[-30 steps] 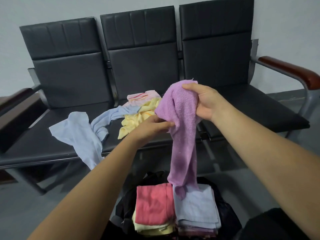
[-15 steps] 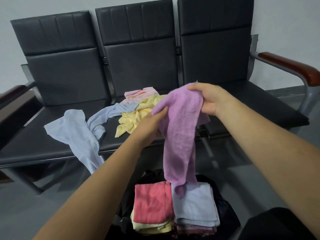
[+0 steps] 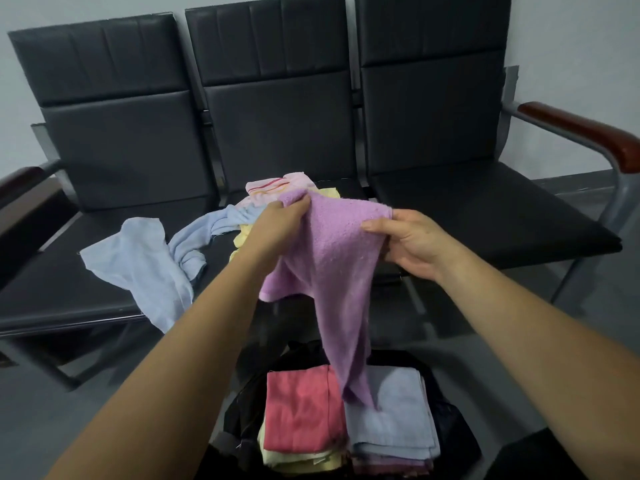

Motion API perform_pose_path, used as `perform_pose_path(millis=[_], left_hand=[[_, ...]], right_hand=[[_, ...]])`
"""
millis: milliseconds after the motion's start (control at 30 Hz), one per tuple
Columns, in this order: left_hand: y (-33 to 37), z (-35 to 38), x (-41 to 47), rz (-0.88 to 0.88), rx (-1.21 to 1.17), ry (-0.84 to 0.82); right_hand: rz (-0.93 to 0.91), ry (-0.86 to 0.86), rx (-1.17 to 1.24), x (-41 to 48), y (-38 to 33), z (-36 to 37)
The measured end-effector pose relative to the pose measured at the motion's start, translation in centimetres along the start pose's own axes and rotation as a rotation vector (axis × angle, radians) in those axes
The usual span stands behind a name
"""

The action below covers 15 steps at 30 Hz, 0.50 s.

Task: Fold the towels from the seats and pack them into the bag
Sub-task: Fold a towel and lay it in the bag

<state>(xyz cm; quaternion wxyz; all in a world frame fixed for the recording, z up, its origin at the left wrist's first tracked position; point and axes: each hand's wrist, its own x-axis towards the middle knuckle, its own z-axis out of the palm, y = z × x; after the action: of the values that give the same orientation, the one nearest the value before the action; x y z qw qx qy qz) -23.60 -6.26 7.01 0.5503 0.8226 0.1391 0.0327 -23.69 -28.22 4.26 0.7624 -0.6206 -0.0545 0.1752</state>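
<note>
I hold a purple towel [image 3: 332, 258] up in front of the middle seat. My left hand [image 3: 277, 226] grips its upper left corner and my right hand [image 3: 408, 240] pinches its upper right edge, so the top edge is stretched between them. The rest of the towel hangs down to a point over the black bag [image 3: 242, 417] on the floor. Folded towels fill the bag: a red one [image 3: 298, 410] on yellow ones at the left, a light blue one [image 3: 394, 420] on a stack at the right.
A crumpled light blue towel [image 3: 145, 265] lies over the front of the left seat. A pink striped towel [image 3: 277, 185] and a yellow towel [image 3: 242, 237] lie on the middle seat [image 3: 221, 251]. The right seat [image 3: 485, 216] has a wooden armrest [image 3: 581, 133].
My left hand slid up from the towel's middle to its upper left corner. My right hand moved to the right, and the top edge is now spread between both hands.
</note>
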Motion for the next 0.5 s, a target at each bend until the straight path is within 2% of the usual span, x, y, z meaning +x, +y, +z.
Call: perform_pose_path(millis=[67, 133, 200, 300, 333, 400, 500], left_hand=[[-0.4, -0.7, 0.4, -0.013, 0.009, -0.005], [-0.8, -1.2, 0.1, -0.08, -0.244, -0.085], [-1.2, -1.6, -0.4, -0.122, -0.508, -0.249], [-2.3, -1.8, -1.1, 0.048, -0.544, -0.499], [-2.8, -1.7, -1.2, 0.113, -0.51, -0.51], [-3.2, -1.5, -1.0, 0.172, -0.428, -0.407], [-3.0, -1.5, -0.8, 0.231, -0.266, -0.256]], right_hand=[[-0.038, 0.047, -0.033, 0.0, -0.5, 0.3], [-0.078, 0.104, -0.02, -0.2, -1.0, 0.9], [-0.099, 0.17, 0.06, -0.2, -1.5, 1.4], [-0.061, 0.198, 0.252, 0.0, -2.3, 1.6], [-0.052, 0.164, 0.323, 0.1, -2.5, 1.4], [-0.04, 0.053, 0.414, 0.1, -2.9, 1.3], [-0.019, -0.007, 0.316, 0.2, -2.8, 1.2]])
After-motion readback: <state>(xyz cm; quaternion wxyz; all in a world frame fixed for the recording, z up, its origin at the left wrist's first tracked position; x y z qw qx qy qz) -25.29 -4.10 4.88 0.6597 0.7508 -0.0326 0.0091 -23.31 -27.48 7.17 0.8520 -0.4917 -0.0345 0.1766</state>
